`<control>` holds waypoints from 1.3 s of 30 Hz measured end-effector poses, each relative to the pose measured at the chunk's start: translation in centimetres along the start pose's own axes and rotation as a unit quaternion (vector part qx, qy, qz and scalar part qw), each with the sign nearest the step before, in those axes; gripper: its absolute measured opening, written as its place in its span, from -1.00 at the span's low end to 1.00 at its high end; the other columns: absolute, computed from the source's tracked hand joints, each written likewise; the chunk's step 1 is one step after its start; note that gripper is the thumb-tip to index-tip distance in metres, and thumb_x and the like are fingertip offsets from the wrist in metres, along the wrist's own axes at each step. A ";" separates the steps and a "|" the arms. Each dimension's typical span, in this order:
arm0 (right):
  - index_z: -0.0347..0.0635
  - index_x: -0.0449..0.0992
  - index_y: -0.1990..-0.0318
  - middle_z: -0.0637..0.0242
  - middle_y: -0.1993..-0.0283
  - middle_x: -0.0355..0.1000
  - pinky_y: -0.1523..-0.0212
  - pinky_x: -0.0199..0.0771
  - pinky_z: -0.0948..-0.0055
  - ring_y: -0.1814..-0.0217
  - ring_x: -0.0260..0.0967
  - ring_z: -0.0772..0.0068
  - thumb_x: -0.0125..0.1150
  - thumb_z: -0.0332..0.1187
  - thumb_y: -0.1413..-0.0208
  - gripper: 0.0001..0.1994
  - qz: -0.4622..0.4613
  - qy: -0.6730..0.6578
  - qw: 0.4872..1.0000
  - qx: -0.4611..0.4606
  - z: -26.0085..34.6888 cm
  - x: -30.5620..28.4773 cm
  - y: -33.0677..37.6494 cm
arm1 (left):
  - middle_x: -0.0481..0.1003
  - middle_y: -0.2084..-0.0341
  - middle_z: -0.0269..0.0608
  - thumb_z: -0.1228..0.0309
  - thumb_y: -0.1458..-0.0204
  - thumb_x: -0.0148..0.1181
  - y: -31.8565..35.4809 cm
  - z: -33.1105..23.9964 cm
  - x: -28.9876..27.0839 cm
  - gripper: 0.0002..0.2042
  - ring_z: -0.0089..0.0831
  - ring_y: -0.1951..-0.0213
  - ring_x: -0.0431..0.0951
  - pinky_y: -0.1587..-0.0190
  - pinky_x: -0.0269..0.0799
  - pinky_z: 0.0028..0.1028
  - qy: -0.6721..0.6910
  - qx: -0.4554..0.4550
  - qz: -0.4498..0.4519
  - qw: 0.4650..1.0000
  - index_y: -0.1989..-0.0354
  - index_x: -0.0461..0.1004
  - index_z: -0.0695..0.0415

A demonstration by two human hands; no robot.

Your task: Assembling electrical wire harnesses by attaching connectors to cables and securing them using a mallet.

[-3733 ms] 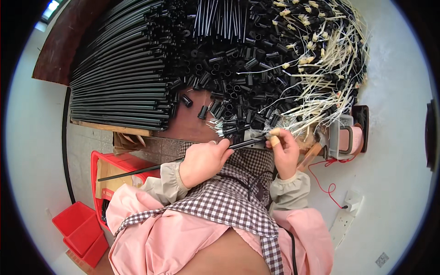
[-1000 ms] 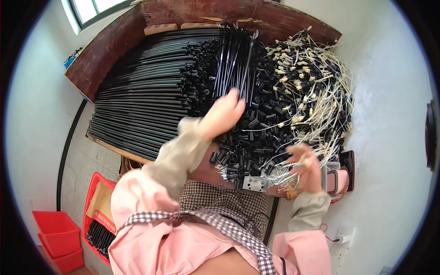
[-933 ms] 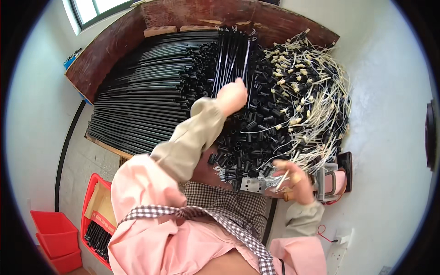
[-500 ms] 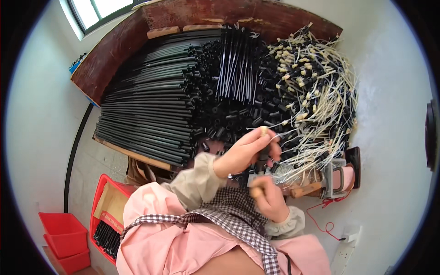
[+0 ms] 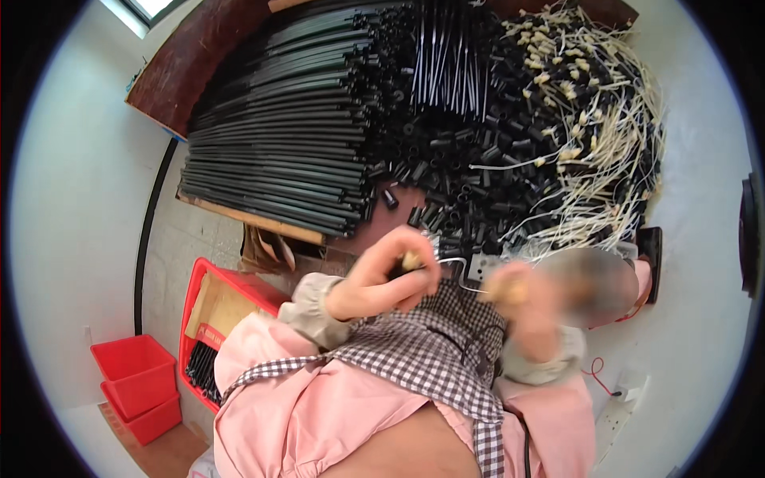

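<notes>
My left hand (image 5: 382, 275) is curled in front of the apron, its fingers closed round a small cream connector (image 5: 412, 260). Something dark shows inside the curl of these fingers. My right hand (image 5: 534, 319), smeared by motion, is lower right of it, gripping a light-brown rounded handle (image 5: 510, 291) that looks wooden. A thin, bent, pale wire (image 5: 464, 275) spans the gap between the two hands; whether it is a cord or a metal hook I cannot tell. Beyond them lie loose short black sleeves (image 5: 458, 147) and a tangle of white cables with cream connectors (image 5: 590, 143).
Long black tubes (image 5: 271, 151) are stacked at the left, with thin shiny rods (image 5: 450, 68) beside them. A red crate (image 5: 199, 295) stands at my left, and red bins (image 5: 135, 366) are on the floor. A blurred patch (image 5: 594, 287) hides the bench's right corner.
My view has shifted, so the bench sits higher. My hands have moved apart, the left drawn nearer my body and the right swung to the right. The cream connector stays in my left hand.
</notes>
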State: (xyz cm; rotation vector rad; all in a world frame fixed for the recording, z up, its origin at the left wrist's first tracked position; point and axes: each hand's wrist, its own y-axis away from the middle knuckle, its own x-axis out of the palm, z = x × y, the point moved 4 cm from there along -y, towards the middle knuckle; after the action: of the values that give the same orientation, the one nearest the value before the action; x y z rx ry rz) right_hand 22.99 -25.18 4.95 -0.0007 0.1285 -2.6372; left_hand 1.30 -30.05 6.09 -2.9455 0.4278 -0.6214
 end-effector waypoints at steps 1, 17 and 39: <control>-0.17 0.40 0.34 0.28 0.68 0.29 0.66 0.25 0.41 0.71 0.27 0.36 -0.05 -0.37 -0.16 -0.88 0.065 0.173 0.975 -0.125 3.7 4.5 -1.0 | 0.47 0.41 -0.15 0.52 -0.02 0.05 -0.6 0.8 0.7 -0.77 -0.41 0.40 0.52 0.38 0.42 -0.42 -0.127 0.047 -0.036 0.990 0.12 0.41 0.25; -0.27 0.32 0.51 0.48 0.62 0.34 0.61 0.11 0.64 0.56 0.16 0.82 0.23 -0.51 0.01 -0.82 0.001 0.083 0.992 0.093 0.0 3.3 0.1 | 0.47 0.52 -0.13 0.52 0.01 0.07 0.5 0.8 2.2 -0.82 -0.30 0.51 0.49 0.42 0.40 -0.47 -0.298 0.075 -0.014 0.952 0.21 0.46 0.26; -0.30 0.52 0.33 0.23 0.36 0.51 0.41 0.46 0.55 0.39 0.48 0.50 0.28 -0.52 0.12 -0.85 0.235 0.092 0.966 0.049 3.0 5.1 2.4 | 0.47 0.30 -0.18 0.54 0.23 0.22 -0.9 -3.3 -16.7 -0.72 -0.20 0.24 0.47 0.16 0.41 -0.32 -0.799 0.138 -0.022 0.585 0.26 0.43 0.20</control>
State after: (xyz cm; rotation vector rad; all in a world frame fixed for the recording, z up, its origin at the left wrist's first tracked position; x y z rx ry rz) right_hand 19.71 -30.01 7.57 0.2767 0.0513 -2.1611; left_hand -14.47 -24.42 2.88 -1.9546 -0.0201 1.7044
